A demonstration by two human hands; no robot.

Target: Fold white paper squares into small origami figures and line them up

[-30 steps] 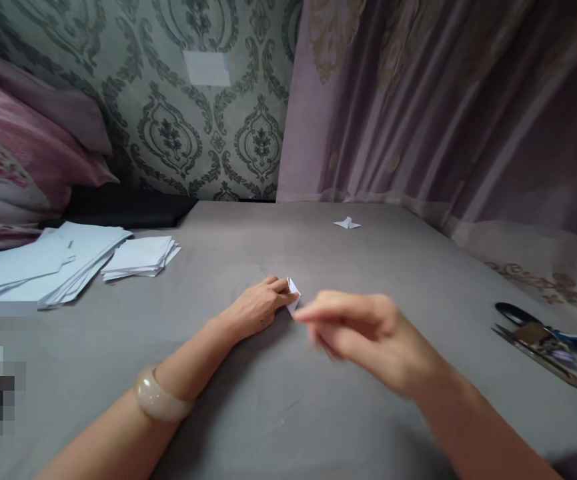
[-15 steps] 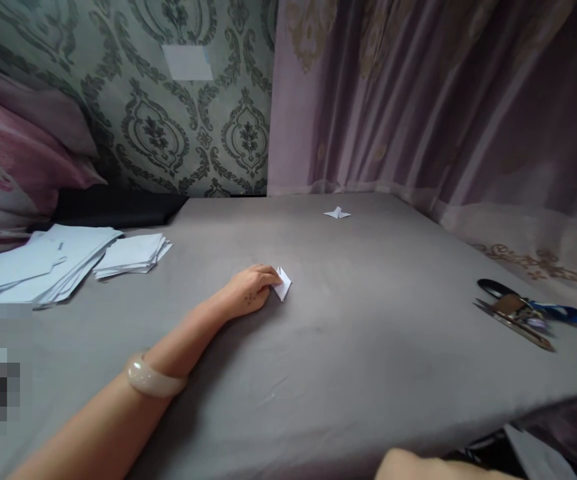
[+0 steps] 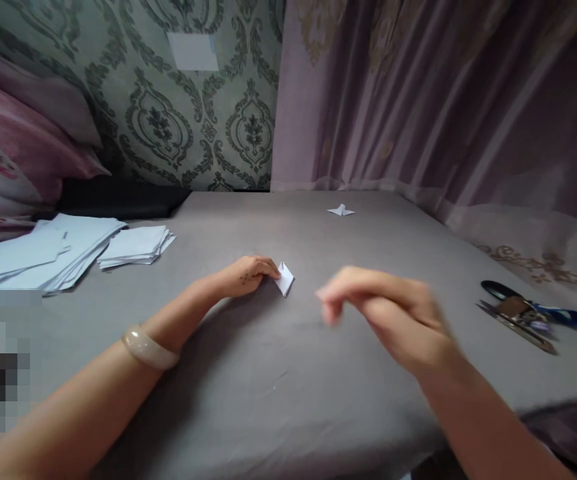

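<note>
My left hand (image 3: 251, 275) pinches a small folded white paper (image 3: 285, 280) between its fingers and thumb, against the grey cloth surface. The paper is diamond-shaped, with a slit near its top, and its left side is covered by my fingertips. To its right, my right hand (image 3: 388, 307) hangs over the cloth with the fingers curled in. Motion blurs its fingertips, and I see nothing held in it. Further back lies a folded white paper figure (image 3: 341, 210) with two flat wings and a raised middle.
On the left lie a stack of small white paper squares (image 3: 135, 243) and larger white sheets (image 3: 43, 250). A black folded item (image 3: 123, 197) lies behind them. At the right are pointed scissors (image 3: 518, 328) and a blue-handled item (image 3: 565, 316). A purple curtain (image 3: 368, 100) borders the back right.
My right hand has risen from the bottom edge and moved up and left over the cloth, towards the folded paper. My left hand still pinches the paper in about the same place.
</note>
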